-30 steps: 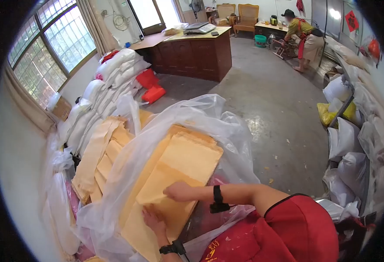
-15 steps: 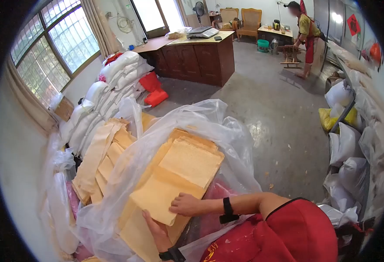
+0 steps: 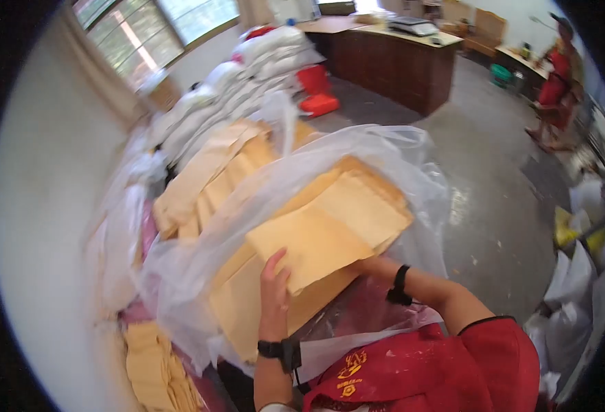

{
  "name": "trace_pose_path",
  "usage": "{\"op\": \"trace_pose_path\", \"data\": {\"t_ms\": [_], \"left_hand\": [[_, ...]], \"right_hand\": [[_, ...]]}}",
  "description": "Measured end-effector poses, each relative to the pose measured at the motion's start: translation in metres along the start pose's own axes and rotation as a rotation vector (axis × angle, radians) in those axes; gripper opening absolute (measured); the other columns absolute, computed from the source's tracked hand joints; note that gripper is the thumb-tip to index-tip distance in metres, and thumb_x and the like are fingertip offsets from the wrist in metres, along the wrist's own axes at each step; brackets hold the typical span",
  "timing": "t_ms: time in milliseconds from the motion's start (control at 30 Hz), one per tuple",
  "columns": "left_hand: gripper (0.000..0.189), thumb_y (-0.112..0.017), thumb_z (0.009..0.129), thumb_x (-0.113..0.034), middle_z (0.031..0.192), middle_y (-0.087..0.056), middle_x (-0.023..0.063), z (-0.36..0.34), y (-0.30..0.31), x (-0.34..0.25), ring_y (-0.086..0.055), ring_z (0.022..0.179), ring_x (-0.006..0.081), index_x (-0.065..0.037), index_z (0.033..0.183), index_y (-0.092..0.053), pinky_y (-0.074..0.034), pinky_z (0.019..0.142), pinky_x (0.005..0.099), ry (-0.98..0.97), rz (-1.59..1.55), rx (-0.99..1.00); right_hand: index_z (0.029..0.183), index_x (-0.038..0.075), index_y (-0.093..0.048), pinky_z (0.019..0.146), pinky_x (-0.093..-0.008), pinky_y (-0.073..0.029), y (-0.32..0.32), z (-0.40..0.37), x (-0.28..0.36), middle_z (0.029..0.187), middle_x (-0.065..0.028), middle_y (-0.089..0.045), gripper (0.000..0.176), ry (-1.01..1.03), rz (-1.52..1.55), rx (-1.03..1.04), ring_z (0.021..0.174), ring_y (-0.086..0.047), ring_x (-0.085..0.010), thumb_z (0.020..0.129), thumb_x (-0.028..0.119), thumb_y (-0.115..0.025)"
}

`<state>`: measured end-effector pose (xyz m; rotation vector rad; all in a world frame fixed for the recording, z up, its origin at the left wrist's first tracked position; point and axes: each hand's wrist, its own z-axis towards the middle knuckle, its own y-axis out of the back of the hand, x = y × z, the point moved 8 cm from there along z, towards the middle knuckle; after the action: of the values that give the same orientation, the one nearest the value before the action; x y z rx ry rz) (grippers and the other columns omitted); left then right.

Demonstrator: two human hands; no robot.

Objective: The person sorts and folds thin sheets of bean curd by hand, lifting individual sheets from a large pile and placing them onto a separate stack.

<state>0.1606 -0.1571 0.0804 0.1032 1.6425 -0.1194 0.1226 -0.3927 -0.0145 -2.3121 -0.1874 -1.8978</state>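
A folded stack of thin, tan, leathery-looking sheets (image 3: 316, 237) is tilted up at its near edge, above more tan sheets (image 3: 233, 295) on an opened clear plastic bag (image 3: 185, 275). My left hand (image 3: 275, 278) grips the near left edge, with a digit on top and part of the hand beneath. From the right, my right hand (image 3: 365, 266) reaches under the near right edge. The sheets cover its fingers, so their hold is hidden.
Loose tan sheets (image 3: 220, 172) lie left of the bag, with another pile (image 3: 154, 367) at lower left. White sacks (image 3: 247, 75) are heaped by the window near a red plastic object (image 3: 317, 93). A brown desk (image 3: 391, 69) stands behind; a co-worker (image 3: 556, 75) is at far right.
My right hand has gone from on top of the sheets to underneath their right side. The near edge is lifted. The view has swung left, and the co-worker's posture has changed.
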Motion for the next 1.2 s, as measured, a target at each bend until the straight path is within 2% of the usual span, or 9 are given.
{"op": "trace_pose_path", "data": {"t_ms": [200,533,600,667,733,1000,1067,1133,1200], "left_hand": [[0.041,-0.053,0.085,0.002,0.115,-0.06,0.0101,-0.023,0.0,-0.046,-0.061,0.099,0.0149,0.003,0.126,-0.054,-0.05,0.088,0.0259,-0.027,-0.229,0.013],[0.048,-0.054,0.085,0.004,0.121,-0.06,0.0109,-0.081,0.125,0.043,-0.061,0.104,0.0149,-0.002,0.132,-0.051,-0.05,0.087,0.0262,0.189,-0.251,-0.053],[0.053,-0.058,0.081,0.001,0.125,-0.057,0.0112,-0.092,0.142,0.086,-0.057,0.112,0.0193,-0.001,0.133,-0.051,-0.047,0.096,0.03,0.274,-0.1,-0.006],[0.054,-0.056,0.081,0.002,0.125,-0.058,0.0114,-0.092,0.162,0.122,-0.058,0.112,0.0212,-0.004,0.135,-0.049,-0.048,0.095,0.0323,0.199,0.068,-0.046],[0.056,-0.055,0.082,0.002,0.126,-0.059,0.0116,-0.09,0.174,0.144,-0.059,0.111,0.023,-0.006,0.138,-0.048,-0.049,0.093,0.0345,0.141,0.219,-0.086],[0.049,-0.063,0.083,-0.011,0.125,-0.056,0.0244,-0.039,0.173,0.072,-0.052,0.121,0.0333,-0.013,0.131,-0.054,-0.042,0.101,0.0396,0.093,1.062,-0.267],[0.059,-0.073,0.077,-0.029,0.134,-0.047,0.0213,-0.032,0.146,0.075,-0.039,0.131,0.0364,-0.013,0.13,-0.053,-0.03,0.109,0.0495,-0.343,1.636,-0.333],[0.084,-0.079,0.067,-0.043,0.148,-0.031,0.0178,-0.052,0.095,0.112,-0.02,0.14,0.0383,-0.013,0.138,-0.044,-0.017,0.113,0.0577,-0.23,1.506,0.102],[0.101,-0.083,0.059,-0.046,0.151,-0.024,0.016,-0.084,0.045,0.094,-0.014,0.143,0.0369,-0.014,0.143,-0.037,-0.015,0.113,0.0587,-0.211,1.437,0.127]], "right_hand": [[0.134,0.007,-0.049,0.101,-0.038,-0.041,0.095,0.099,-0.046,0.129,-0.0126,-0.056,0.05,0.283,-0.818,-0.368,0.119,-0.051,-0.0268,0.089,0.024,-0.063],[0.133,0.006,-0.049,0.099,-0.0391,-0.042,0.119,0.159,-0.055,0.125,-0.0155,-0.058,0.049,0.381,-1.142,-0.479,0.115,-0.053,-0.0315,0.09,0.025,-0.062],[0.131,0.005,-0.051,0.096,-0.0413,-0.043,0.109,0.129,-0.006,0.12,-0.0182,-0.059,0.045,0.427,-0.599,-0.364,0.109,-0.055,-0.0359,0.091,0.024,-0.058],[0.124,0.003,-0.055,0.096,-0.041,-0.043,0.109,0.133,-0.007,0.114,-0.0175,-0.062,0.04,0.398,-0.661,-0.368,0.108,-0.056,-0.0339,0.091,0.024,-0.058],[0.112,0.001,-0.061,0.072,-0.036,-0.05,0.092,0.122,0.003,0.092,-0.0139,-0.065,0.03,0.627,-0.766,-0.297,0.083,-0.062,-0.0263,0.089,0.021,-0.061],[0.11,0.001,-0.061,0.071,-0.0378,-0.051,0.067,0.035,-0.037,0.087,-0.0164,-0.066,0.042,0.021,-0.652,-0.406,0.081,-0.065,-0.0308,0.085,0.034,-0.067],[0.106,-0.001,-0.062,0.069,-0.0376,-0.051,0.055,0.015,-0.051,0.081,-0.0161,-0.066,0.041,0.01,-0.744,-0.408,0.077,-0.065,-0.0308,0.085,0.034,-0.067],[0.102,-0.001,-0.063,0.068,-0.0372,-0.05,0.047,0.004,-0.078,0.081,-0.0141,-0.067,0.039,-0.049,-0.704,-0.355,0.077,-0.065,-0.0283,0.084,0.032,-0.068],[0.098,-0.002,-0.064,0.067,-0.0368,-0.05,0.041,0.003,-0.089,0.082,-0.0122,-0.068,0.036,-0.108,-0.663,-0.3,0.076,-0.065,-0.0259,0.083,0.03,-0.069]]}}
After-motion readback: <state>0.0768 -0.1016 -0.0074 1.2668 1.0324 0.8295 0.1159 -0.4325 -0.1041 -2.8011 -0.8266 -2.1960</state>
